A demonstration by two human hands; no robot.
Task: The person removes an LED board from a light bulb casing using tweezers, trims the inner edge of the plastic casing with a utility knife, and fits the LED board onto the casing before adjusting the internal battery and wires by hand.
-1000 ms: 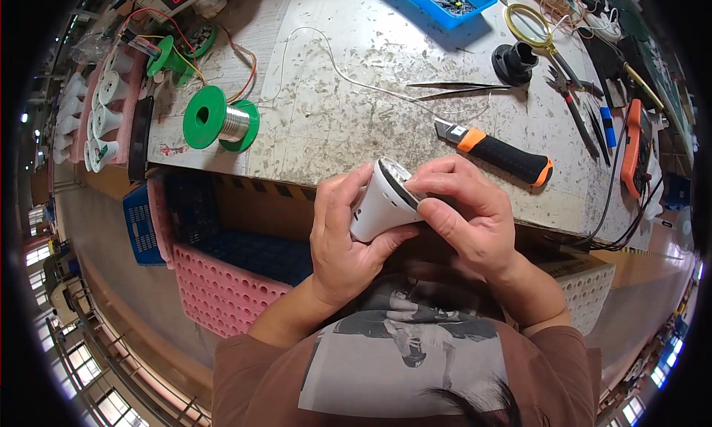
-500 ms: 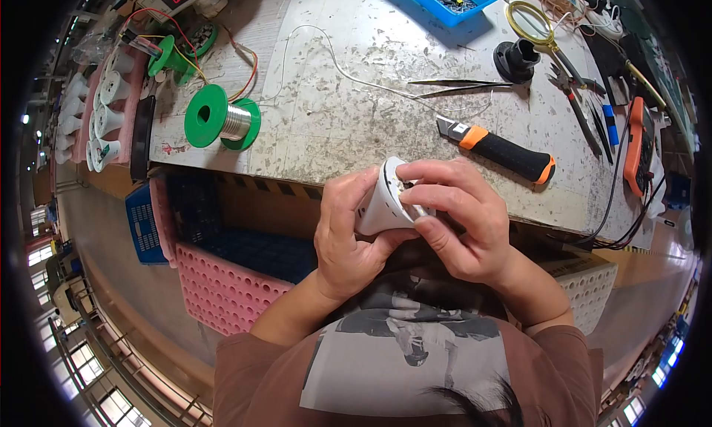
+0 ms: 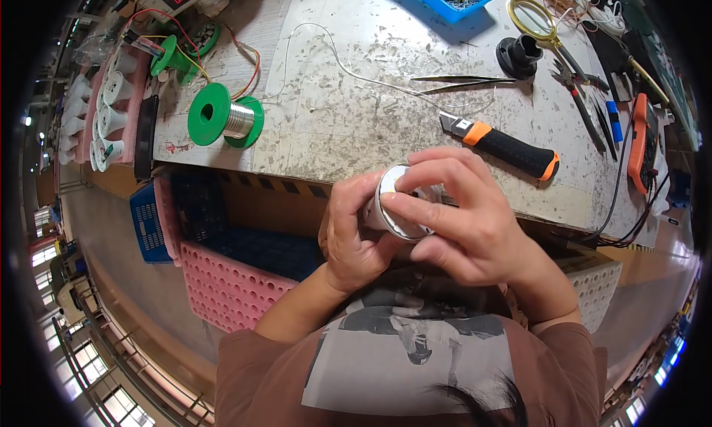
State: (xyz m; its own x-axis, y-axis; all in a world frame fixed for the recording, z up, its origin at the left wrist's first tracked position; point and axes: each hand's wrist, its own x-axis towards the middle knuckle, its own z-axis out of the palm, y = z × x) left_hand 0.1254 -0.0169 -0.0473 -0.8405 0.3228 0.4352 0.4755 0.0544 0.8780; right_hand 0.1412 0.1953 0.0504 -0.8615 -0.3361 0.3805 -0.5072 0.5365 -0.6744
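Note:
A white cone-shaped housing point(image 3: 380, 218) is held in front of my chest, just off the table's near edge. My left hand point(image 3: 352, 227) wraps round its side. Its wide round end faces up toward the camera, with a white disc point(image 3: 393, 181) inside the rim. My right hand point(image 3: 467, 212) is over this end, index and middle fingertips touching the disc and the thumb near the rim. Those fingers are spread, and they partly hide the inside of the housing.
On the worktable point(image 3: 356, 123) lie an orange-black cutter point(image 3: 512, 151), tweezers point(image 3: 463, 80), a solder spool point(image 3: 237, 120), a black round part point(image 3: 519, 57), a magnifier point(image 3: 532, 19), pliers point(image 3: 575, 93) and a blue tray point(image 3: 452, 11). White cones point(image 3: 111, 119) stand at the left.
The housing has turned so its wide end faces up more. My right fingers have moved from the rim's right side across onto the disc, and my right thumb has come away from the rim.

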